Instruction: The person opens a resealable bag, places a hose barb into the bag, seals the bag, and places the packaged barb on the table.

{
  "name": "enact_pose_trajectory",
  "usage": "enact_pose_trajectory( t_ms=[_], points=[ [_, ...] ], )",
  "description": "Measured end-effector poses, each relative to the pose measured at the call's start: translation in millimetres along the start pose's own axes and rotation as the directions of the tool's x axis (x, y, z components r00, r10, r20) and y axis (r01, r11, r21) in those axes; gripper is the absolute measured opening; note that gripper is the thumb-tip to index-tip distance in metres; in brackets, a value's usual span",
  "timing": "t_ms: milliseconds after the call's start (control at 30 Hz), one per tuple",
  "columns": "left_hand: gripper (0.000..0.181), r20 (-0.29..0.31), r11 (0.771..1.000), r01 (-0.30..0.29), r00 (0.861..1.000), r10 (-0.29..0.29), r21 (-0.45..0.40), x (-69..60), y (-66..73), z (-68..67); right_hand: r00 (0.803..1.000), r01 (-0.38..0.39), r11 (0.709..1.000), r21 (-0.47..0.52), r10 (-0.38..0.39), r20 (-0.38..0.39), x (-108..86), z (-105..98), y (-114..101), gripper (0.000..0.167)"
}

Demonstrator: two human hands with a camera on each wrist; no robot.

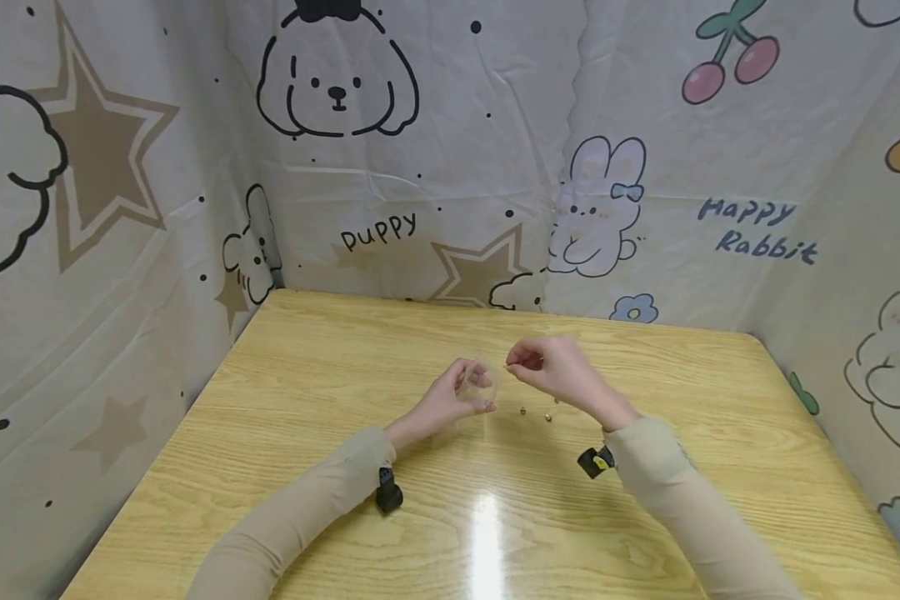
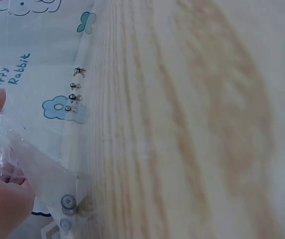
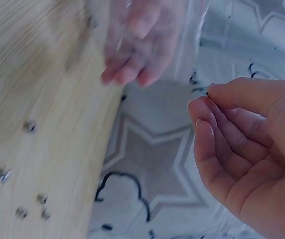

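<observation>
My left hand grips a clear plastic bag above the table, thumb and fingers spread around its upper part. Small round metal pieces lie in the bag's bottom corner. To the right, my right hand pinches a tiny dark piece between thumb and forefinger, mostly covered by the fingertips; its exact kind cannot be made out. That pinch is beside the bag, a small gap apart. Several small shiny metal pieces, like little studs or screws, lie loose on the table below the right hand.
The wooden table runs back to a printed cloth, which also hangs along both sides. A bright light reflection falls on the table in front of the hands. Black wrist cameras are strapped at both cuffs.
</observation>
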State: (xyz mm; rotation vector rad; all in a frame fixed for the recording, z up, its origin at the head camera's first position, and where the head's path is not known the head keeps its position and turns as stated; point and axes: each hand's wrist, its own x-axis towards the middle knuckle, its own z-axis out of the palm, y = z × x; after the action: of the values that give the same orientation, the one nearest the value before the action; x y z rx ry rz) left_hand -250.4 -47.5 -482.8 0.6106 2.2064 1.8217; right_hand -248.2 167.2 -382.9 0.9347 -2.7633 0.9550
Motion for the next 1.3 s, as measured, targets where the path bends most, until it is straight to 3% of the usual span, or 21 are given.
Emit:
enact_pose_trajectory(
  t_ms=[267,500,667,933,1300],
  points=[
    [0.046,0.008,1.0,-0.002,1.0,0.002,-0.006,-0.5,1.0,-0.7,0.995,0.096,0.995,-0.002,-0.096,0.039,11.9,7.1,-16.6,0.005],
    [0.05,0.014,1.0,-0.008,1.0,0.008,-0.002,1.3,1.3,-0.4,0.998,0.064,0.997,0.031,-0.064,0.013,12.3,3.8,-10.1,0.004],
    [0.05,0.0,1.0,-0.013,1.0,0.013,0.01,2.3,0.1,0.1,1.0,-0.019,0.999,0.034,0.02,-0.014,7.9,0.6,9.8,0.005],
    [0.047,-0.021,1.0,-0.007,1.0,0.008,0.027,0.9,0.9,1.5,0.988,-0.146,0.989,0.019,0.147,-0.044,-3.8,2.5,61.9,0.01],
    [0.052,-0.013,1.0,0.006,1.0,-0.006,0.02,-0.6,1.5,0.9,0.969,-0.248,0.968,-0.023,0.249,0.016,-10.6,8.7,111.5,0.013]
  ],
)
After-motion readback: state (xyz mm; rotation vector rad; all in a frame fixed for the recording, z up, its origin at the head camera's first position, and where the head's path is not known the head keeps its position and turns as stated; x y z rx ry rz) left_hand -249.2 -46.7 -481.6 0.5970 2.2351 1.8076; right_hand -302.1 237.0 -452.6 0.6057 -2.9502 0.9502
